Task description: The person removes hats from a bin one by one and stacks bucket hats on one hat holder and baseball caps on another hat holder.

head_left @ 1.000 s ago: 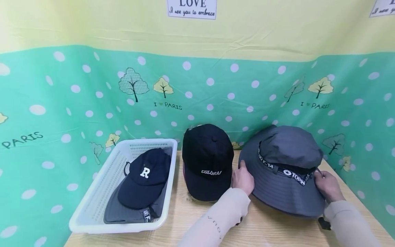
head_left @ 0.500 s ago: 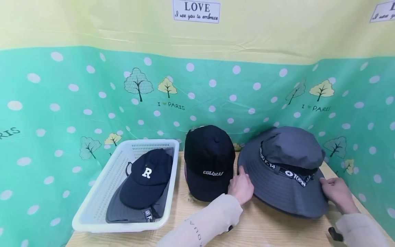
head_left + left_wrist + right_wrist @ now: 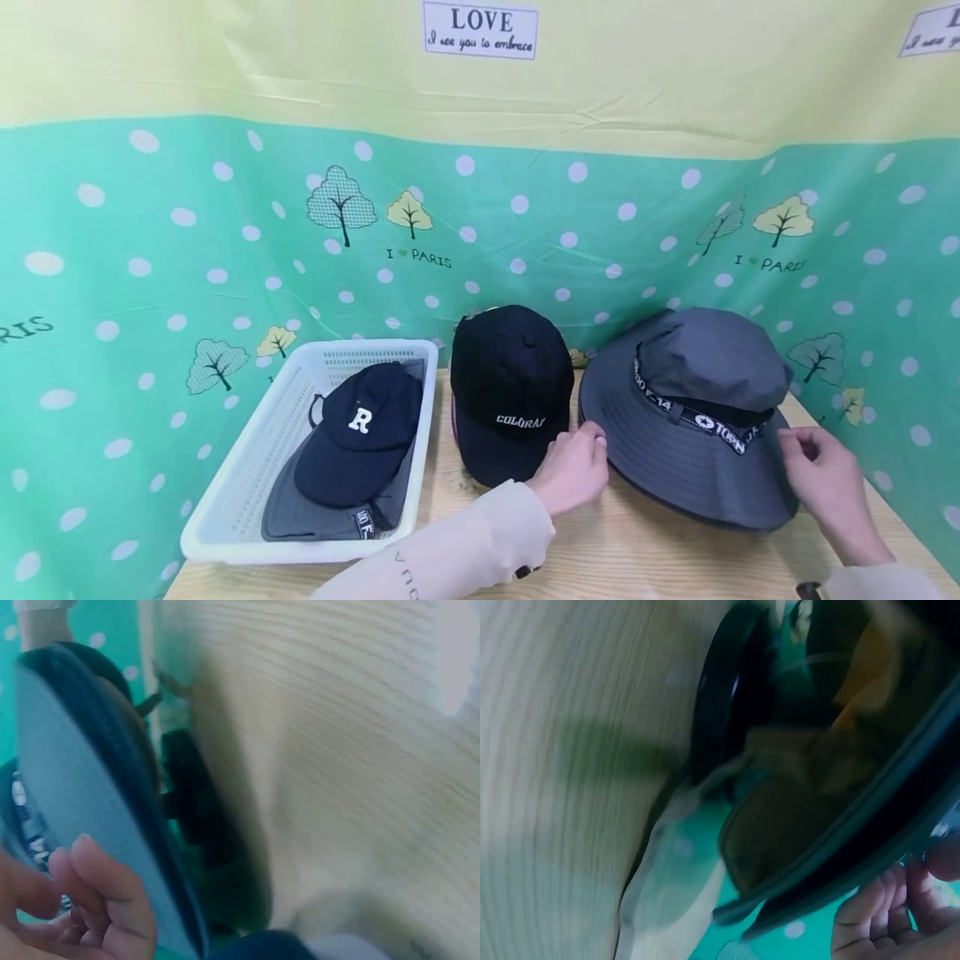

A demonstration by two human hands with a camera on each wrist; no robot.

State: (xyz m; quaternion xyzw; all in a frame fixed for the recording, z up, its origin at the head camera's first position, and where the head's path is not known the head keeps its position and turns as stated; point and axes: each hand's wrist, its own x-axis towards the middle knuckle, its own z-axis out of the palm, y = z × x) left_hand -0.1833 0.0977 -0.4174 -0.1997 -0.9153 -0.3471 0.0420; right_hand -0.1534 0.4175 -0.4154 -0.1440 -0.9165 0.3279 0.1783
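Note:
A grey wide-brimmed bucket hat (image 3: 705, 417) with a lettered black-and-white band stands on the table at the right, its brim sloping down toward me. My left hand (image 3: 570, 471) is just off the brim's left side, fingers loosely curled with nothing between them; the left wrist view has the same hand (image 3: 97, 907) before the brim (image 3: 97, 772). On the opposite side, the fingertips of my right hand (image 3: 825, 479) are right at the brim's edge. In the right wrist view those fingers (image 3: 874, 907) are bent beside two brim edges lying close together, gripping neither.
Left of the hat sits a black cap (image 3: 513, 392) with white lettering, overlapped by my left hand's side. A white plastic basket (image 3: 198, 542) holds a navy cap (image 3: 360, 433) marked R on a grey brimmed hat (image 3: 281, 508). A patterned curtain (image 3: 525, 233) hangs behind the wooden table (image 3: 622, 550).
My left hand has come off the brim's left edge, drawing left and toward me. The right hand has shifted slightly right, its fingers loosening at the brim. The hat stays nearly in place.

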